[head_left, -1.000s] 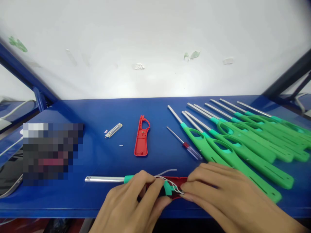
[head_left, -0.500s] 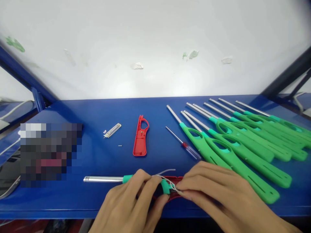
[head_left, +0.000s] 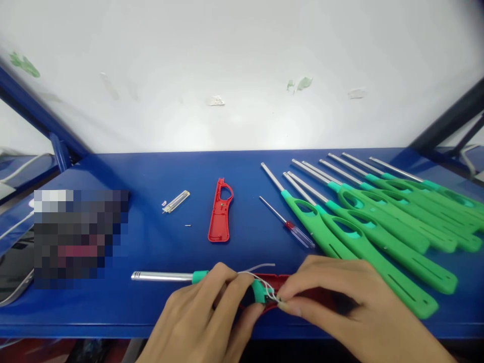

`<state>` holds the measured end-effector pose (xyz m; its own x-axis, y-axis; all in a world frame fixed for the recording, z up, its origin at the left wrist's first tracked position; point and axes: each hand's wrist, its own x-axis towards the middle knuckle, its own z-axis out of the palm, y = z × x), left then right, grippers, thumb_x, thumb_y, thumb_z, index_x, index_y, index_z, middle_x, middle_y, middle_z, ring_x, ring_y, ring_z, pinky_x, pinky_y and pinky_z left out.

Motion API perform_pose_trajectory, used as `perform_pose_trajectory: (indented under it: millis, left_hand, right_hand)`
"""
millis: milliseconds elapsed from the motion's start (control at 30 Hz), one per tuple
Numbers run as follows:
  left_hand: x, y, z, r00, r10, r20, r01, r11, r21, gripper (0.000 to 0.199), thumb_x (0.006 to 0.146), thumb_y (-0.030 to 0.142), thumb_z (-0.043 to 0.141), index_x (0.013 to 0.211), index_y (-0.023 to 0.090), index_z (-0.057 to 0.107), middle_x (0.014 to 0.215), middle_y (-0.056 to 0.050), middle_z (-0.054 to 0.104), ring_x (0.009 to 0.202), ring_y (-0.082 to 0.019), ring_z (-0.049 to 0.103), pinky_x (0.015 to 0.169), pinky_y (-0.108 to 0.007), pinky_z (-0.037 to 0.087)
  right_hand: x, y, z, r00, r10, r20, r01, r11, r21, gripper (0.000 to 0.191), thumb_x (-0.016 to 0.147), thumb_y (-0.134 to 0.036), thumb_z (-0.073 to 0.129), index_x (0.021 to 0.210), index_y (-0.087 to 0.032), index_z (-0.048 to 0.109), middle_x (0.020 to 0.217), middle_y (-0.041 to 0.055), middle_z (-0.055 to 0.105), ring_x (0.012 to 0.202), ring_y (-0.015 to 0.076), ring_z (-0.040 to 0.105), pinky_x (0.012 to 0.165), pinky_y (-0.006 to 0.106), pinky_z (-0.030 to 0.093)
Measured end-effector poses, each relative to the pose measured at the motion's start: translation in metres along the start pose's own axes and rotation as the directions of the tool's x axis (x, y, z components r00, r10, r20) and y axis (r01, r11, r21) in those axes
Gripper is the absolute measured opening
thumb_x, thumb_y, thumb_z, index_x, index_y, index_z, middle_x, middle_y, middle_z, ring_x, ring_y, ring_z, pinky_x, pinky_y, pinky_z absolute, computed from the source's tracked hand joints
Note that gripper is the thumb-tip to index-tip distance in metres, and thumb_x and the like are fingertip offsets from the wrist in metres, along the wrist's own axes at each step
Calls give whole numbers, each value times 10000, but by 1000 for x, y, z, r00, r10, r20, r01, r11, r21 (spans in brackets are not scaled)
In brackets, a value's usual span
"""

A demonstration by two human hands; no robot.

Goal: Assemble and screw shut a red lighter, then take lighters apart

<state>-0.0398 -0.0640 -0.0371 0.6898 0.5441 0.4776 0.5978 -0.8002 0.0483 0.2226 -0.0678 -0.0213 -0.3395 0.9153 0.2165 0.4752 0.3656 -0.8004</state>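
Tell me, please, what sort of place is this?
Probably a workshop bench: a screwdriver lies beside many green lighters, and an opened red lighter shows its white wires at the fingertips of the right hand.

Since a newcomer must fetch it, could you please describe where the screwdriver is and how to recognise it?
On the blue table, find the green lighters on the right. Just left of them lies the screwdriver. Its clear handle with a red collar sets it apart.
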Motion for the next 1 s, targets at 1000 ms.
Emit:
perform_pose_trajectory:
  millis: [1000]
  left_hand:
    - [6,-2,-2,998,-17,52,16,1000,23,386,1174,241,365,1182,247,752,1131,-37,776,935,-199,778,675,-284,607]
  right_hand:
    - [2,8,2,980,-198,9,197,971,-134,174,1038,-167,686,1083,-332,718,1015,-133,783,930,37,716,890,123,545]
